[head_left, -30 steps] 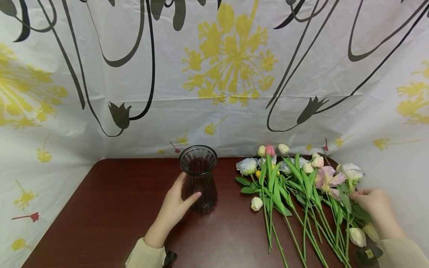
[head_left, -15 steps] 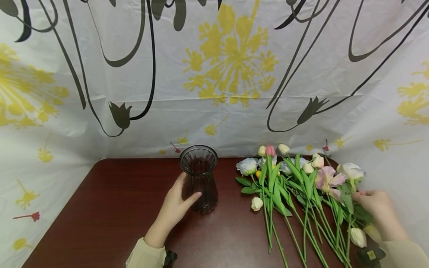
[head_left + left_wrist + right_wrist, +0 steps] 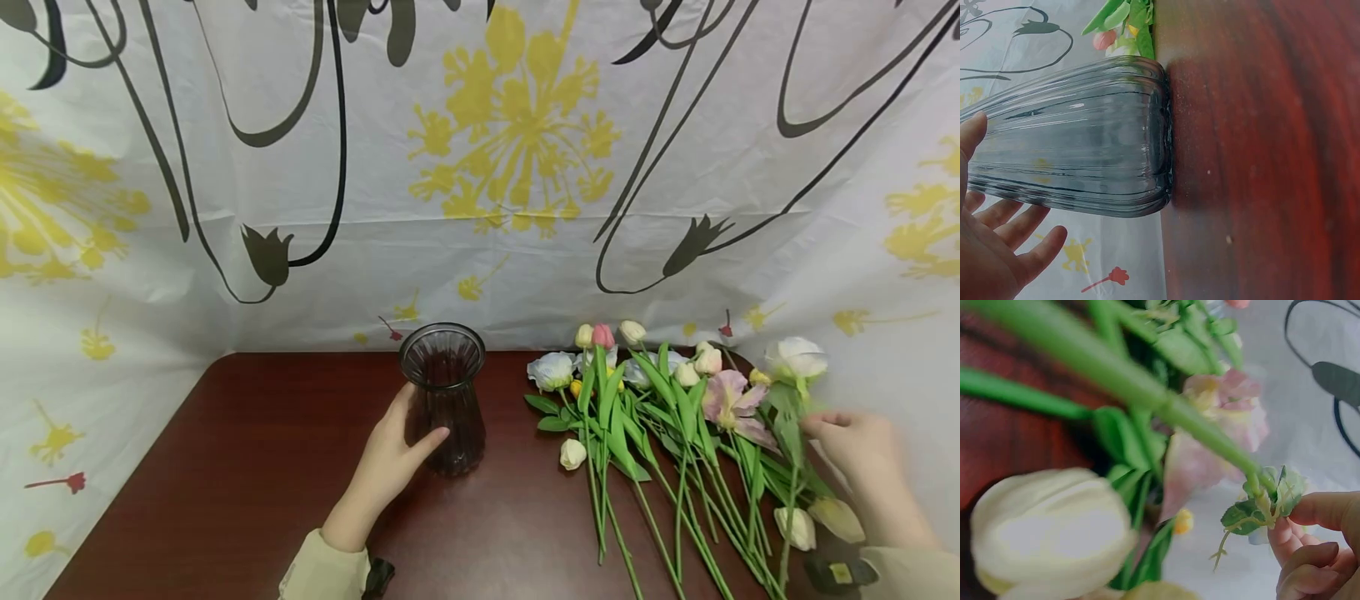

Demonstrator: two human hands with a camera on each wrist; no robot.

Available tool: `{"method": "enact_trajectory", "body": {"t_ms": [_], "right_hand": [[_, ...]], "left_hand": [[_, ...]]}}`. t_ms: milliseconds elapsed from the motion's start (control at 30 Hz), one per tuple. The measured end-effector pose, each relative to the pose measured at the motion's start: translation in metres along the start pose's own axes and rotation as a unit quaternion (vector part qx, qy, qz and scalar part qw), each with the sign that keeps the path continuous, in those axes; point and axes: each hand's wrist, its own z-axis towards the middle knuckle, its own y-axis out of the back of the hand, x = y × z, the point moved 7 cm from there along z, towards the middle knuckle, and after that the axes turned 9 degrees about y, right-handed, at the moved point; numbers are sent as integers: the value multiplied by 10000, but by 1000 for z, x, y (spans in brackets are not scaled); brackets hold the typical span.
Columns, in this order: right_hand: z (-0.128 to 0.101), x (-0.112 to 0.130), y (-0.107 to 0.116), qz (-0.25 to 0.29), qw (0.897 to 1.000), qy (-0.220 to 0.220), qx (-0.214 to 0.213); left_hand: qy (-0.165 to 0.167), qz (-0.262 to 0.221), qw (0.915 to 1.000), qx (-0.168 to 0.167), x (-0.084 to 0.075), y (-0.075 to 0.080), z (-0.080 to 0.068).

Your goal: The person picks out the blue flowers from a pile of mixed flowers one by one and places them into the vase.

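Two hands work: the left hand [image 3: 395, 454] cups the dark ribbed glass vase [image 3: 444, 398] at centre frame, the right hand [image 3: 855, 446] pinches a white-bloomed green stem [image 3: 795, 367] lifted at right above the reddish-brown counter [image 3: 247, 467].

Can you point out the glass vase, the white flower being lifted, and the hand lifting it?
glass vase [image 3: 444, 400]: head view, ribbed body.
white flower [image 3: 797, 358]: head view, bloom.
right hand [image 3: 858, 446]: head view, back of the hand.

Pale beige long sleeves [image 3: 324, 571] on both arms; bare hands; small black wrist-worn device [image 3: 840, 572], yellow mark.
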Motion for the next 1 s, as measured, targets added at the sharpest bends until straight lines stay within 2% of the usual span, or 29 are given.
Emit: {"method": "enact_trajectory", "body": {"t_ms": [267,567,800,1000], "right_hand": [[-10,31,9,161,9990,-158,-390],[-21,49,19,396,9952,-300,-849],[-32,61,29,916,9855,-436,-1357],[-42,71,35,1377,9722,-468,-1833]], "left_hand": [[-57,-2,10000,-36,1,0,1],[-104,-8,9999,-26,0,0,0],[-140,-17,9999,-13,-1,0,0],[-115,-10,9999,-29,-1,1,0]]}}
